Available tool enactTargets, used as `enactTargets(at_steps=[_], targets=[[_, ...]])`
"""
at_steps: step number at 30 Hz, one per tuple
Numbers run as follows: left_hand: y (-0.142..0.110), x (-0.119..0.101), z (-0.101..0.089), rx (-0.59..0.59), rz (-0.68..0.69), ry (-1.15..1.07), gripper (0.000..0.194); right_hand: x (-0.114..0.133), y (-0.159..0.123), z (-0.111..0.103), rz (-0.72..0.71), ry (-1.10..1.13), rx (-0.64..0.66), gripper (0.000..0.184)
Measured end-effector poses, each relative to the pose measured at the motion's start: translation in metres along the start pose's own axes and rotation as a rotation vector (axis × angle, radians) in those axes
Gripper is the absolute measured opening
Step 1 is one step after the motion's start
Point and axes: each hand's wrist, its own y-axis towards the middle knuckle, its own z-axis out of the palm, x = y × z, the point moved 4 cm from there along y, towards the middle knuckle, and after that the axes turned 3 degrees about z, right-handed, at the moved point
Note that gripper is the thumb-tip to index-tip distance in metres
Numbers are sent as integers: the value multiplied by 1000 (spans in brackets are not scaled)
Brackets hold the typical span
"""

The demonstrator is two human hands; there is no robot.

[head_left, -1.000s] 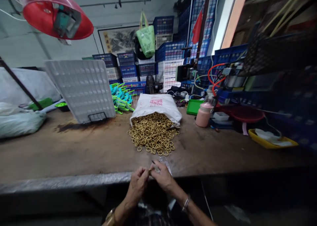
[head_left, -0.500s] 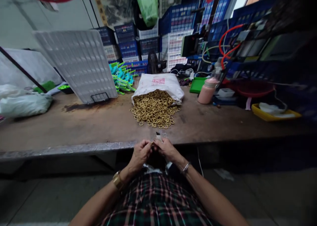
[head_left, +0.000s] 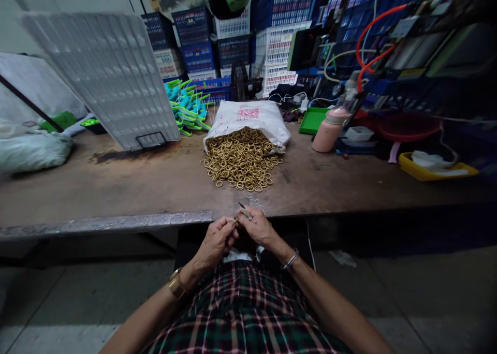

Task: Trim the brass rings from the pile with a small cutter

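Observation:
My left hand and my right hand meet just below the workbench's front edge, fingers pinched together. Out of my right hand sticks a small pointed tool with a metal tip. My left fingers press against it and pinch something too small to make out. On the bench ahead, a pile of brass rings spills from a white bag lying on its side.
The brown workbench has a metal front edge. A white moulded tray leans at the back left beside teal clips. A pink bottle, green tray and yellow tray lie to the right. Blue and white crates are stacked behind.
The view has tilted down, bringing my plaid lap and forearms into sight. My hands stay pinched together on the small tool at the bench edge.

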Motion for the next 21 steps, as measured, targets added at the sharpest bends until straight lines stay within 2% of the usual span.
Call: enactTargets(at_steps=[2, 5, 7, 10, 21], targets=[[-1, -1, 0, -8, 9, -26, 31, 0, -4, -3, 7, -79, -46, 26], [-1, -4, 0, -32, 37, -47, 30, 1, -12, -8, 17, -349, -133, 22], [1, -7, -1, -38, 50, -27, 31, 1, -17, -6, 0, -524, -117, 14], [3, -9, -3, -43, 52, 10, 32, 2, -21, -1, -23, -689, -49, 17], [19, 3, -9, -112, 38, 65, 33, -2, -13, 5, 57, -866, 31, 20]])
